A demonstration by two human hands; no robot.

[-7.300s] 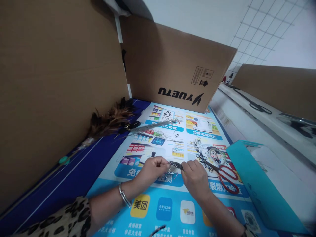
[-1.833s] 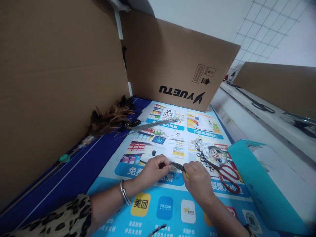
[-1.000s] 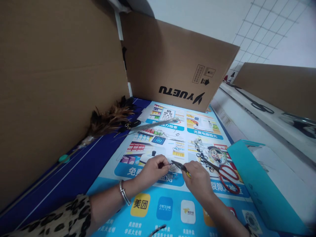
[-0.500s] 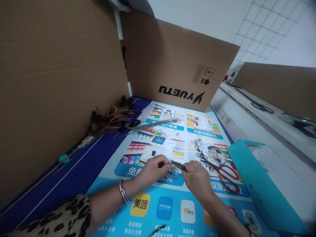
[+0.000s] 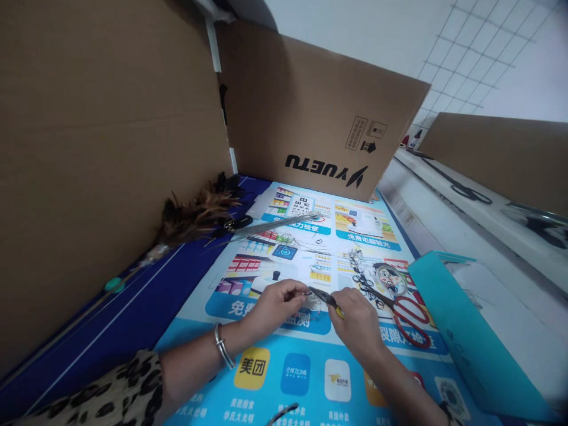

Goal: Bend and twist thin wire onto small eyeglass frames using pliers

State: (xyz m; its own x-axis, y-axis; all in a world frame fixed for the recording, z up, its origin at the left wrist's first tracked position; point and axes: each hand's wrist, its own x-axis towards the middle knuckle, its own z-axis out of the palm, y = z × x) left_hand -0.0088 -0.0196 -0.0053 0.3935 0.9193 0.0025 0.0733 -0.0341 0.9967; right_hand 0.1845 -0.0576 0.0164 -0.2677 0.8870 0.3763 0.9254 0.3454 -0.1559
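My right hand (image 5: 355, 319) is closed around yellow-handled pliers (image 5: 323, 295), their dark jaws pointing left. The tips meet the pinched fingers of my left hand (image 5: 284, 303). A thin wire piece (image 5: 314, 309) hangs by those fingertips, with fine loops below; its exact shape is too small to make out. Red-handled scissors (image 5: 412, 319) lie to the right of my right hand, blades toward several small black wire loops (image 5: 366, 284). Beyond my hands lies a bundle of straight thin wires (image 5: 284, 222).
A printed poster (image 5: 261, 340) covers the table. Cardboard panels (image 5: 319, 112) stand behind and at the left. A feather duster (image 5: 195, 210) lies along the left side. An open teal box (image 5: 470, 331) is at the right, near a white ledge holding black scissors (image 5: 470, 192).
The pliers' tips have shifted slightly at my left fingertips. Both hands stay in nearly the same place.
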